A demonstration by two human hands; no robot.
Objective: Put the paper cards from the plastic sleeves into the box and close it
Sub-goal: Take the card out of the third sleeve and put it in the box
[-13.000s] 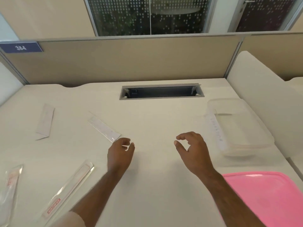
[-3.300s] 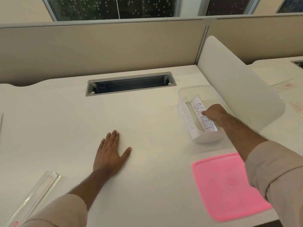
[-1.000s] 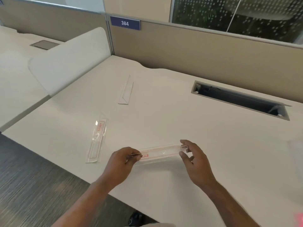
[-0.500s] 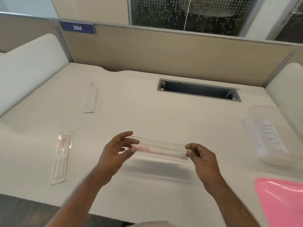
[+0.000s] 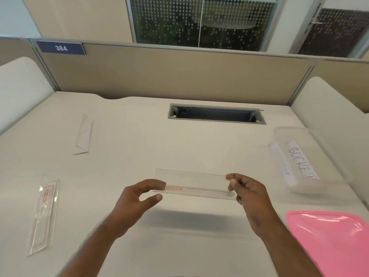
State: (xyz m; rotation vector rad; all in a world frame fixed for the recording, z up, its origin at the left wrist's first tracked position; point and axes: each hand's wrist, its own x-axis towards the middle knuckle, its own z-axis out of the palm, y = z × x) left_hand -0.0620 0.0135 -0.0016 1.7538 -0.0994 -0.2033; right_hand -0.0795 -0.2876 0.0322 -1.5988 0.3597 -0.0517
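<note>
Head view. Clear plastic sleeve [image 5: 194,184] held flat above the white desk [image 5: 139,148], long axis left to right, casting a shadow on the desk under it. Right hand [image 5: 247,193] pinches the sleeve's right end between thumb and fingertips. Left hand [image 5: 137,196] at the sleeve's left end, loosely curled and part open: index finger touches the sleeve's edge, thumb stands apart below it, so no firm grip there. Red label shows at the sleeve's lower left; cannot tell whether a card is inside.

Clear plastic box [image 5: 311,176] sits open at the desk's right side, near the white divider. In it lies a paper card [image 5: 300,161] with handwriting reading "SOCKE"; a second card beside it is too blurred to read. Pink lid [image 5: 331,236] lies flat on the desk, nearer than the box, apart from it.

Second sleeve [image 5: 43,215] with red print lies at far left. A folded white paper [image 5: 83,134] lies farther back left.
</note>
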